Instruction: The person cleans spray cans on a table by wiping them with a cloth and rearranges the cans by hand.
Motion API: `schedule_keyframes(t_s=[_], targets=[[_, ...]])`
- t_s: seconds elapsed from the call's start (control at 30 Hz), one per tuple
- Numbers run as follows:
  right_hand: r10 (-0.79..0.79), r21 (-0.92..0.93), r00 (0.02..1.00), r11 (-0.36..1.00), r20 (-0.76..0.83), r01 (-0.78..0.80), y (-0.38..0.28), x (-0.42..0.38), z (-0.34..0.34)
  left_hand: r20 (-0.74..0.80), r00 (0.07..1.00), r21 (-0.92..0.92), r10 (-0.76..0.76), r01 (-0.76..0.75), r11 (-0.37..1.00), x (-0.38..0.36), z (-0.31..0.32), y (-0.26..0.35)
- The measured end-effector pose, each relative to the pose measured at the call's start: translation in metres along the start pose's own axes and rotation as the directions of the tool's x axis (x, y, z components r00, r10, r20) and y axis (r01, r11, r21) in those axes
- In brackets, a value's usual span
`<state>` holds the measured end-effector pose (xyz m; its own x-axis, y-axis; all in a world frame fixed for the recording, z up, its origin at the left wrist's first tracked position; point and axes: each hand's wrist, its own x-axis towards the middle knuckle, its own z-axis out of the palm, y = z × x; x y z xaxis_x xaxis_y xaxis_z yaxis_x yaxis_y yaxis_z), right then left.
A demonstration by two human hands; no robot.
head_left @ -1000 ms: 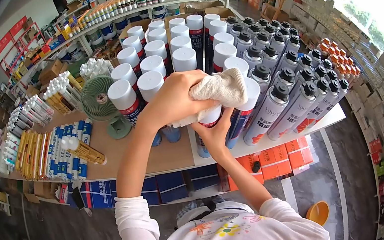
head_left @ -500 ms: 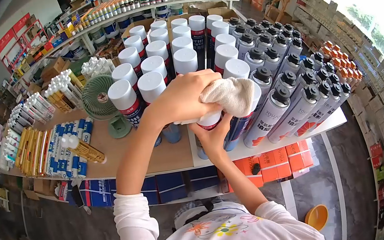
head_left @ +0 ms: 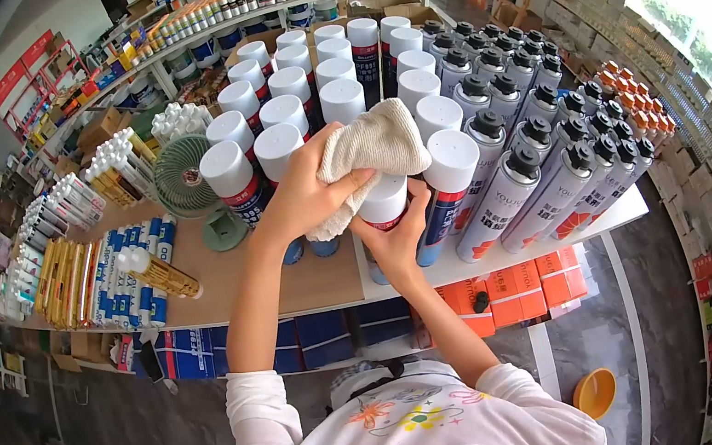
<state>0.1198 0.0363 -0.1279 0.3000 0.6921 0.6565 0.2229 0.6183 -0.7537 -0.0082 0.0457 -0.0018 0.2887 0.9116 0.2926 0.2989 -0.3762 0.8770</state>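
Note:
My left hand (head_left: 306,191) is closed on a cream cloth (head_left: 376,143), which covers part of the cap of a spray can (head_left: 383,205). Around the body of that can, below its white cap, my right hand (head_left: 398,239) is wrapped. Just right of it stands another white-capped can (head_left: 451,163) with a blue and red label. Rows of white-capped cans (head_left: 342,102) stand behind my hands. To the right are grey cans with black tops (head_left: 509,189).
A green fan (head_left: 186,177) stands left of the cans. Further left lie blue-and-white tubes (head_left: 128,279) and gold tubes (head_left: 67,282) on the table (head_left: 292,290). Orange-topped bottles (head_left: 635,99) are at the right. A yellow bowl (head_left: 595,394) is on the floor.
The cloth has moved left and up off the neighbouring can's cap, and my left hand has turned with it. My right hand still holds the can. The view has shifted slightly.

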Motion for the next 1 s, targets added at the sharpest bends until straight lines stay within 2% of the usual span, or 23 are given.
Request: schedule_keyframes(t_s=[0.07,0.13,0.2,0.27,0.3,0.4,0.47,0.5,0.53,0.6,0.67,0.73,0.77,0.87,0.93,1.0], targets=[[-0.004,0.006,1.0,1.0,0.025,0.004,-0.001,0.001,0.002,-0.085,0.943,0.161,0.323,-0.307,0.938,-0.004,-0.001,-0.007],[-0.075,0.052,0.997,0.996,0.032,0.073,-0.011,0.003,0.005,-0.044,0.944,0.2,0.328,-0.313,0.928,-0.007,-0.006,0.009],[-0.096,0.047,0.992,0.995,0.082,0.092,-0.001,0.001,0.008,0.073,0.922,0.309,0.379,-0.382,0.871,-0.007,-0.006,0.018],[-0.067,0.013,0.995,0.998,0.079,0.067,0.003,0.001,0.01,0.067,0.938,0.298,0.34,-0.344,0.89,-0.001,-0.002,0.021],[-0.031,0.075,0.998,0.997,0.054,0.027,0.004,0.001,0.012,0.077,0.94,0.34,0.333,-0.338,0.877,0.004,0.0,0.019],[-0.03,0.072,0.999,0.997,0.011,0.029,0.003,0.007,0.015,0.052,0.953,0.429,0.299,-0.292,0.855,0.015,0.006,0.022],[-0.057,0.016,0.998,0.998,0.008,0.057,0.006,0.006,0.015,-0.016,0.982,0.478,0.189,-0.158,0.864,0.023,0.006,0.02],[-0.046,0.021,0.999,0.999,0.013,0.046,0.004,0.006,0.015,-0.052,0.971,0.397,0.234,-0.195,0.897,0.022,0.005,0.018],[-0.04,0.027,0.999,0.999,0.019,0.039,0.003,0.007,0.015,-0.051,0.971,0.396,0.234,-0.196,0.897,0.023,0.004,0.014],[-0.07,0.0,0.998,0.998,0.007,0.07,0.001,0.009,0.015,-0.108,0.99,0.26,0.086,-0.056,0.964,0.023,0.001,0.006],[-0.05,0.015,0.999,0.999,0.012,0.05,0.003,0.007,0.015,-0.138,0.988,0.268,0.074,-0.035,0.963,0.017,0.0,0.007],[-0.05,0.014,0.999,0.999,0.017,0.05,0.004,0.007,0.015,-0.171,0.984,0.132,0.044,-0.021,0.991,0.009,0.001,0.008],[-0.05,0.013,0.999,0.999,0.019,0.05,0.005,0.007,0.015,-0.171,0.984,0.132,0.044,-0.021,0.991,0.004,0.0,0.009],[-0.012,0.026,0.999,1.0,0.04,0.011,0.004,0.005,0.015,-0.171,0.976,0.235,0.137,-0.095,0.967,-0.008,-0.003,0.009],[-0.015,0.07,0.999,0.997,0.037,0.013,0.001,0.006,0.016,-0.119,0.935,0.325,0.335,-0.282,0.903,-0.012,-0.002,0.01],[-0.019,0.107,0.999,0.994,0.04,0.015,0.002,0.005,0.015,-0.123,0.911,0.369,0.394,-0.327,0.87,-0.008,0.002,0.015]])
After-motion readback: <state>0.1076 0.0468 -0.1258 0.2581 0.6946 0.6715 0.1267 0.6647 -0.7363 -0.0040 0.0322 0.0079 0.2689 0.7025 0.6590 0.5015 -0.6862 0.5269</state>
